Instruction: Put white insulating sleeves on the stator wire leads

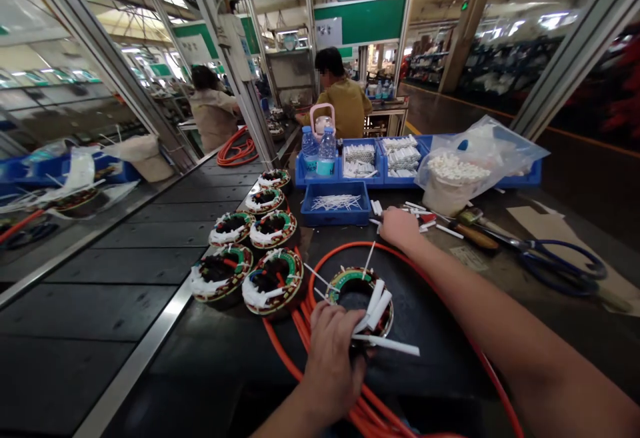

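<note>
A ring-shaped motor stator (359, 277) with a green band and copper windings lies on the dark bench in front of me. White sleeves (376, 306) stick up from its near right side, and thinner white strands stand out at its far and left edges. My left hand (334, 345) is closed on the stator's near left rim. A long white sleeve (390, 344) points right from beside its fingers. Further off, my right hand (400, 228) is at loose white tubes (376, 207) on the bench. Its fingers are curled, and what they hold is hidden.
Several stators (273, 278) stand at left beside a slatted conveyor (125, 261). An orange hose (293, 358) loops round my stator. Behind are a small blue tray (335, 218), blue bins (380, 178), bottles (327, 155) and a bag (445, 191). Scissors (565, 261) lie right. Two people sit beyond.
</note>
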Demonstrator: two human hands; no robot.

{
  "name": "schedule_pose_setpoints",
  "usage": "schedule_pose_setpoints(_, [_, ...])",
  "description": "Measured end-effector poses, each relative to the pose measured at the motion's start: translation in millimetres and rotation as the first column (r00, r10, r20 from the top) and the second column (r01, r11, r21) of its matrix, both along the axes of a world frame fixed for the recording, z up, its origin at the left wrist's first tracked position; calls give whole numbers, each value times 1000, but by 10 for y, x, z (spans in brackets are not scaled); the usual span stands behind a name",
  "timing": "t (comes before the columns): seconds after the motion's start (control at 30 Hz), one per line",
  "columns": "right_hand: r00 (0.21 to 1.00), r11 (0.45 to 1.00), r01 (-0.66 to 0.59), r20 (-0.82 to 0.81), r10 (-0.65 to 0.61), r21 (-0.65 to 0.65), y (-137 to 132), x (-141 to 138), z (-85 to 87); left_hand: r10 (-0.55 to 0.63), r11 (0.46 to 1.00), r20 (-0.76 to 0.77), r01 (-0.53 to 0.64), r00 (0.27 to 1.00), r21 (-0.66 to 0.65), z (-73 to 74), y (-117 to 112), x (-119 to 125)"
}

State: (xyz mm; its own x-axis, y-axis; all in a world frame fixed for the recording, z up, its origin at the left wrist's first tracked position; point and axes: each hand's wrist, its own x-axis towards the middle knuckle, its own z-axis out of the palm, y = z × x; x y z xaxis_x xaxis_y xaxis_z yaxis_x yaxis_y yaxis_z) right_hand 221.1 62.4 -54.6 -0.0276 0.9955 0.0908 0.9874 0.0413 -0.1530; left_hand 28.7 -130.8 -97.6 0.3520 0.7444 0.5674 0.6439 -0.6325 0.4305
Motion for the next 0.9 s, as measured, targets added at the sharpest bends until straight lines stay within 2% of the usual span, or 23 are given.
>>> schedule_pose_setpoints(0.07, [1000,999,-28,9,28,17,-245,136,79,4,1000,-11,-4,1000,-2,12,5,2])
schedule_pose_setpoints(0.13, [996,996,-72,-51,75,44,-618,296,147,13,1000,-23,-13,1000,-4,26,8,4])
schedule_pose_setpoints(0.2, [955,982,-143,-242,170,125,-1102,435,184,18,1000,-28,-19,999,-23,41,8,9])
schedule_pose_setpoints(0.23, [899,963,-186,-361,246,194,-1366,485,185,23,999,-26,-24,999,-41,48,6,13])
schedule_pose_setpoints(0.27, [838,940,-216,-443,318,265,-1628,515,173,31,998,-18,-32,999,-61,56,3,18])
schedule_pose_setpoints(0.33, [763,872,-288,-456,458,395,-2096,511,111,54,994,5,-53,999,-94,71,-3,32])
schedule_pose_setpoints(0.43, [742,729,-405,-267,615,552,-2531,368,-32,73,993,27,-70,997,-100,90,-8,53])
schedule_pose_setpoints(0.5, [745,657,-464,-139,652,594,-2632,240,-107,71,993,21,-68,997,-93,99,-8,58])
schedule_pose_setpoints(0.57, [750,623,-496,-63,658,604,-2639,131,-142,65,994,9,-64,998,-90,108,-9,55])
schedule_pose_setpoints(0.67, [773,606,-521,32,634,601,-2600,9,-132,57,994,-20,-59,998,-96,124,-17,45])
schedule_pose_setpoints(0.77, [783,612,-561,118,610,558,-2543,-138,-98,43,992,-52,-48,998,-114,141,-24,43])
schedule_pose_setpoints(0.9, [793,599,-564,171,584,569,-2397,-380,-65,44,990,-42,-49,998,-130,141,-4,58])
